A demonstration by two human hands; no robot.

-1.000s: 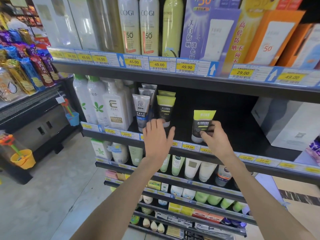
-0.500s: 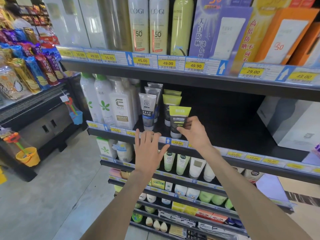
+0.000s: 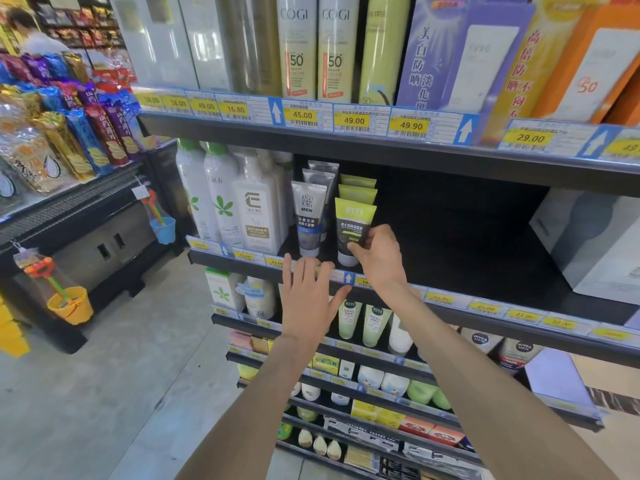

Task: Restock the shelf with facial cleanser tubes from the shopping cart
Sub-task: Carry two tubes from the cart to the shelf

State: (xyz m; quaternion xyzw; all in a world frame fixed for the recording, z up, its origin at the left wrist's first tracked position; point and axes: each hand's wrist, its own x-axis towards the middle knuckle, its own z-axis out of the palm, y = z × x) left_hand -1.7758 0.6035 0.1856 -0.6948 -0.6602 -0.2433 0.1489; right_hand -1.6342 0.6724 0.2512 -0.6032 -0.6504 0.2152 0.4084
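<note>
Your right hand (image 3: 379, 258) is pinching a green-topped tube (image 3: 352, 230) at the shelf's (image 3: 485, 271) front edge, heading its row; your left hand (image 3: 306, 299) is hovering flat, holding nothing. Beside it, shelf space is standing unfilled; cart unseen.

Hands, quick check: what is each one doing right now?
Left hand: open, fingers straight, holding nothing, at the shelf edge.
Right hand: gripping the green-topped cleanser tube standing on the shelf.

dark shelf (image 3: 467, 265), cleanser tubes (image 3: 353, 233), bottles (image 3: 254, 216)

two bare forearms, no visible sleeves
</note>
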